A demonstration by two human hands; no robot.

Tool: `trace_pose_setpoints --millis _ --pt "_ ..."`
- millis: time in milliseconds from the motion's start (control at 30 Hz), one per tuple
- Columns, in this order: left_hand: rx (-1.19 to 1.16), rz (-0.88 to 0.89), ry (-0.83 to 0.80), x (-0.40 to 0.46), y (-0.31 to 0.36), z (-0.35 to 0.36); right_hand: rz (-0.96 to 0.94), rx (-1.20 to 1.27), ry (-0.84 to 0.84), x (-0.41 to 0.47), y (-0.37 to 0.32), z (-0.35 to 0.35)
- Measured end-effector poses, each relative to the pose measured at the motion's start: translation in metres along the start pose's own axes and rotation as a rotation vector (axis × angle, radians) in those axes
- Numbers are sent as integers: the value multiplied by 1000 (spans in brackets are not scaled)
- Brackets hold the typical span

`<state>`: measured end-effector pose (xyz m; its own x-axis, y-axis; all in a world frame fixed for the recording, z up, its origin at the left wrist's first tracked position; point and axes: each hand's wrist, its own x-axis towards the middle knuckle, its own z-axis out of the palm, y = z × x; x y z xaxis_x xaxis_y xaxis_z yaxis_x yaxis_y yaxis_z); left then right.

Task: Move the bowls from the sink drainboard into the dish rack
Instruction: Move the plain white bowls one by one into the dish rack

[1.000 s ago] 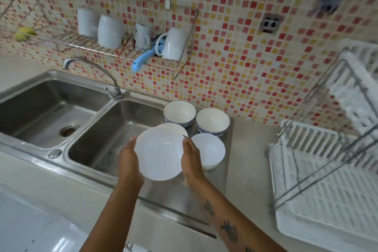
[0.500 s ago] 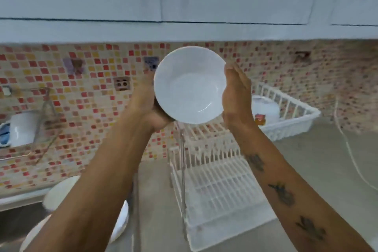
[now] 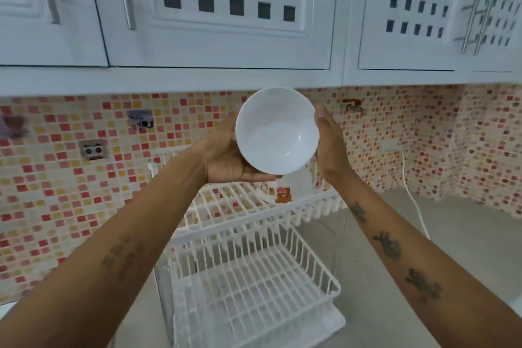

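A plain white bowl [image 3: 276, 130] is held up in the air, its inside facing me, above the upper tier of the white two-tier dish rack [image 3: 254, 271]. My left hand [image 3: 228, 158] cups it from below and the left. My right hand [image 3: 329, 144] presses flat against its right rim. A white container with a bear sticker [image 3: 282, 195] sits on the rack's upper tier, partly hidden behind the bowl and hands. The sink drainboard and the other bowls are out of view.
White wall cabinets [image 3: 220, 8] hang overhead, just above the bowl. A mosaic tile wall [image 3: 70, 178] runs behind the rack. A white cable [image 3: 415, 206] trails down the wall onto the grey counter [image 3: 466, 248] at the right.
Both hands lifted the white bowl off the drainboard and carried it right, up over the dish rack. The view swung from the sink to the rack and cabinets.
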<state>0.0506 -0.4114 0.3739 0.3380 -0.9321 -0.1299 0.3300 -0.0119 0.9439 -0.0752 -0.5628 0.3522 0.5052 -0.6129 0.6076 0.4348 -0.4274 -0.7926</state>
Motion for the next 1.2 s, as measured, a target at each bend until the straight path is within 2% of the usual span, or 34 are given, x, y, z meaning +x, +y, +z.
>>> trace_pose_setpoints --millis 100,300,500,667,800,1000,1200 --pt "139 167 182 18 3 3 8 -64 -43 22 6 -12" --pt "674 390 451 58 -12 11 77 -257 -73 39 32 -11" --pt "968 512 505 89 -25 3 163 -338 -81 37 73 -22" --pt "975 545 532 102 -47 -7 265 -312 -95 44 86 -22" --pt "1066 558 561 104 -52 -8 321 -360 -116 46 92 -20" --pt "1216 497 561 106 -57 -3 413 -373 -153 47 94 -21" --pt "1261 435 525 109 -63 -5 488 -404 -227 49 99 -21"
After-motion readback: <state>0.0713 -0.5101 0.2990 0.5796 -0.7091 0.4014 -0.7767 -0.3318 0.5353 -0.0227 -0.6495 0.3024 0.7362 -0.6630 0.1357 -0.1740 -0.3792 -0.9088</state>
